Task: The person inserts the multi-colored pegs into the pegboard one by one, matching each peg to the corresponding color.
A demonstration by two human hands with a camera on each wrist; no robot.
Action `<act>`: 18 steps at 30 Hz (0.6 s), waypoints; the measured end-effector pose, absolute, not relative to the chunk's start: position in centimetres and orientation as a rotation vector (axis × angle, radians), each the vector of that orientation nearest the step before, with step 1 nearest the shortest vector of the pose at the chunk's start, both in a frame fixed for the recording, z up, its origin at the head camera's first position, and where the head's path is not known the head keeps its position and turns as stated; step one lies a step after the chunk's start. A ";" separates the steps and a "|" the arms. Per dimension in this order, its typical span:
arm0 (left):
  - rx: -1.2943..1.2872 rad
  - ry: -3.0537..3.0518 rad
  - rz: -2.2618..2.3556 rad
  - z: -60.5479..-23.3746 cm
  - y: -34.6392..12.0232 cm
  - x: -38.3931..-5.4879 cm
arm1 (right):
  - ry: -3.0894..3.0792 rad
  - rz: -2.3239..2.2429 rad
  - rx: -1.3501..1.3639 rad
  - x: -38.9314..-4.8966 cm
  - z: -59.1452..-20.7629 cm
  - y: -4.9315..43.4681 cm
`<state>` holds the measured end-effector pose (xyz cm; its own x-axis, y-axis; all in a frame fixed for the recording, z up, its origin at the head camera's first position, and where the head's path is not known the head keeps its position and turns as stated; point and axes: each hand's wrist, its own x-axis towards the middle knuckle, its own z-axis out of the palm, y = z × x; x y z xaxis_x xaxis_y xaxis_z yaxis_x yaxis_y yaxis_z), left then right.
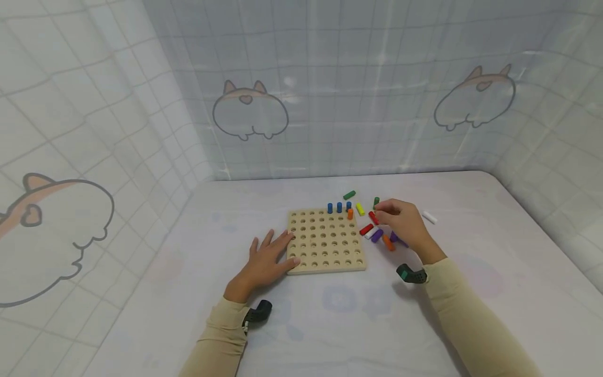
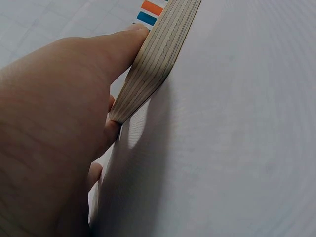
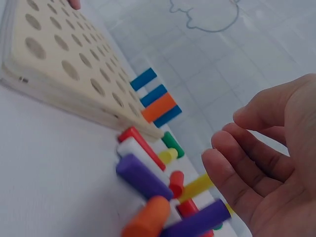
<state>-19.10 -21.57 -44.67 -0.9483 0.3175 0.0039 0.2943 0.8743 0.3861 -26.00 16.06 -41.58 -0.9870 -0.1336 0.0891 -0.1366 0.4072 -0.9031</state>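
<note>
A square wooden pegboard lies on the table, with rows of round holes. Three blue pegs stand along its back edge at the right, and an orange peg stands in front of the rightmost. My left hand rests spread at the board's left side, its thumb on the near left corner. Over the loose pegs right of the board hovers my right hand; in the right wrist view its loosely bent fingers show nothing between them. A green peg is close to its fingertips.
Loose pegs lie right of the board: red, purple, orange and yellow, some partly behind the right hand. A green peg lies behind the board, a white one farther right. Tiled-pattern sheets surround the table.
</note>
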 end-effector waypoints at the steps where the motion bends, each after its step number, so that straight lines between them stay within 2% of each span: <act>1: 0.488 2.983 0.605 -44.7 -21.6 -19.1 | -2.634 1.684 0.251 -25.9 -41.7 16.4; 18: 0.487 2.984 0.596 -45.0 -21.7 -19.3 | -2.686 1.564 0.170 -24.6 -41.9 18.7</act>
<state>-19.32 -21.68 -45.02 -0.9482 0.3176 0.0029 0.2943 0.8752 0.3840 -24.64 18.68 -41.94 -0.9936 -0.0795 0.0797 -0.1085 0.4891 -0.8654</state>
